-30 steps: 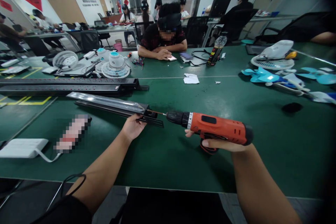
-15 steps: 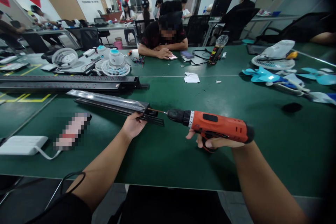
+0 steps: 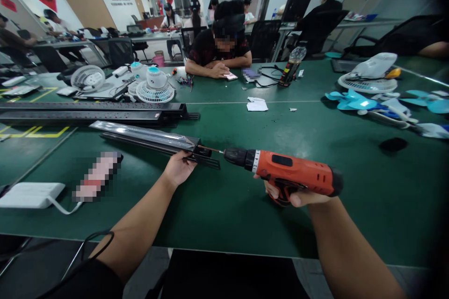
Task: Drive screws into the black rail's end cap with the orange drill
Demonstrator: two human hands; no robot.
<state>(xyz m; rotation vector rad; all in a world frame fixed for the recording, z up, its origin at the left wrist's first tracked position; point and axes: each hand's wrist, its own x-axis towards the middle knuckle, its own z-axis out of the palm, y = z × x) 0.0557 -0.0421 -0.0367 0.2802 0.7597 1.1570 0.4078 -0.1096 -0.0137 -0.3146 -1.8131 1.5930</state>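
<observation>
My right hand (image 3: 298, 196) is closed round the handle of an orange and black cordless drill (image 3: 298, 170). Its long thin bit (image 3: 212, 149) points left and reaches the open end of a black metal rail (image 3: 147, 138), which has a shiny clear strip along its top. Whether the tip is seated in a screw is too small to tell. My left hand (image 3: 180, 168) grips the rail near that end, thumb on top and the other fingers partly hidden beneath it.
More black rails (image 3: 91, 114) lie behind on the green table (image 3: 245, 215). Left are a phone (image 3: 98, 177) and a white power bank (image 3: 31, 195). White fans (image 3: 154, 86), a bottle (image 3: 293, 65) and blue fan blades (image 3: 351, 101) stand around. Across sits a person (image 3: 217, 51).
My right index finger, stretched out before, is now curled in at the drill's trigger. The drill's rear has dipped slightly. My left hand and the rail stay in place.
</observation>
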